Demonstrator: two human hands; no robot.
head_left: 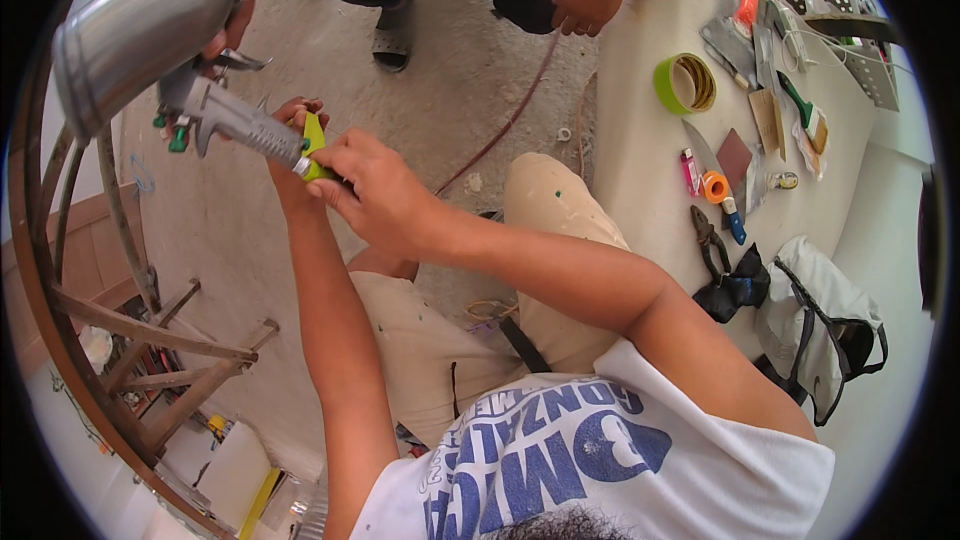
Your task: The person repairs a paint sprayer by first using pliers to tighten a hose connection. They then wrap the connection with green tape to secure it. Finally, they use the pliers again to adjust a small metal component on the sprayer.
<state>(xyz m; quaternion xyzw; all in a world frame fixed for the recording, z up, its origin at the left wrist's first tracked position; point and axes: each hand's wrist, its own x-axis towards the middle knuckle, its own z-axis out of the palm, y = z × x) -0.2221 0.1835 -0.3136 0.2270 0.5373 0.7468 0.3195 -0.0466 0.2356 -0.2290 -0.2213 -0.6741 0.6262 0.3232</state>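
Observation:
A grey metal spray gun with a large silver cup is in front of me at the upper left. Another person's hand grips it from the far side. Bright yellow-green tape lies at the gun's front end. My right hand pinches the tape's lower part, thumb and fingers pressed together against the gun's tip. My left hand is behind the tape with curled fingers at its upper end; the gun and tape partly hide it.
On the right, a pale covered surface carries a green tape roll, a knife, pliers, a brush and a grey bag. A wooden frame stands left. A hose crosses the floor; a co-worker stands opposite.

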